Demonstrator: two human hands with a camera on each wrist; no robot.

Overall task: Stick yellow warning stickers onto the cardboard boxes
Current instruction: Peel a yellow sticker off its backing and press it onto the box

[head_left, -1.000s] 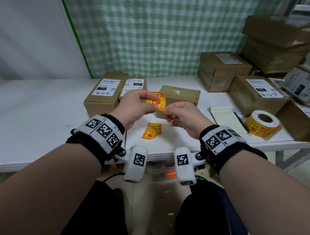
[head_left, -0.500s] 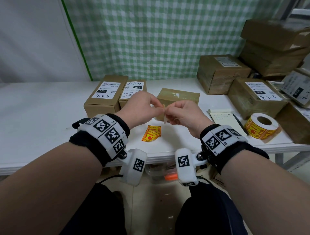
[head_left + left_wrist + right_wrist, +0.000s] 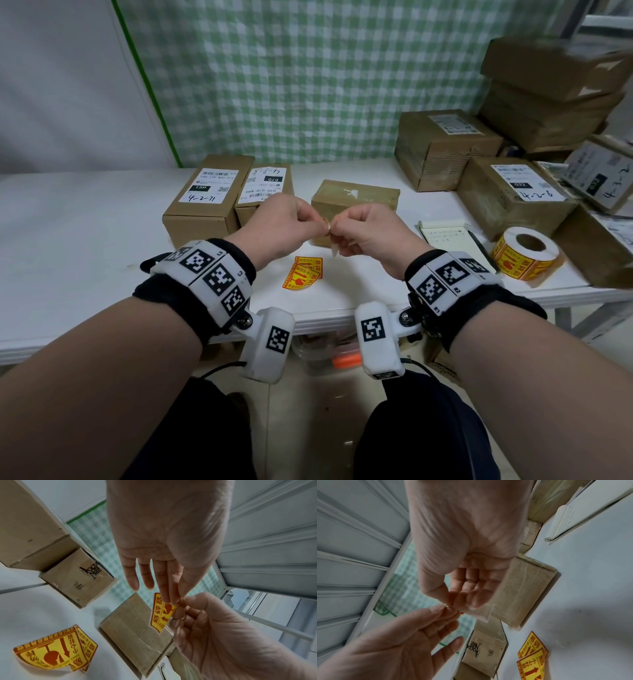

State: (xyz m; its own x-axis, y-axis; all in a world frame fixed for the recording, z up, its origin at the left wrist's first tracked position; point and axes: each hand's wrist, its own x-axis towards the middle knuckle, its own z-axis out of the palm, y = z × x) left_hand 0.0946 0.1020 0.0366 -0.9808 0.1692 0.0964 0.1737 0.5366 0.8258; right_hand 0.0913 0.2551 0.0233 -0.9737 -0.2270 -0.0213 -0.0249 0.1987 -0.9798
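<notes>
A yellow warning sticker (image 3: 161,614) hangs edge-on between both hands, above the table and just in front of a taped cardboard box (image 3: 354,202). My left hand (image 3: 315,222) pinches the sticker's top corner with thumb and forefinger, the other fingers straight (image 3: 133,580). My right hand (image 3: 342,228) pinches the pale backing paper (image 3: 481,612) at the same corner, its other fingers curled in. In the head view only the backing's lower tip (image 3: 334,249) shows. Two more yellow stickers (image 3: 303,277) lie overlapped on the table below the hands.
Two labelled boxes (image 3: 205,202) stand left of the taped one. More boxes (image 3: 510,195) are stacked at the right and back right. A roll of yellow stickers (image 3: 525,255) and a notepad (image 3: 448,240) lie at the right. The white table (image 3: 68,240) stretches left.
A second ago the left hand held the sticker face-on. It has since turned edge-on, the hands have closed together at its corner, and pale backing now hangs from the right hand.
</notes>
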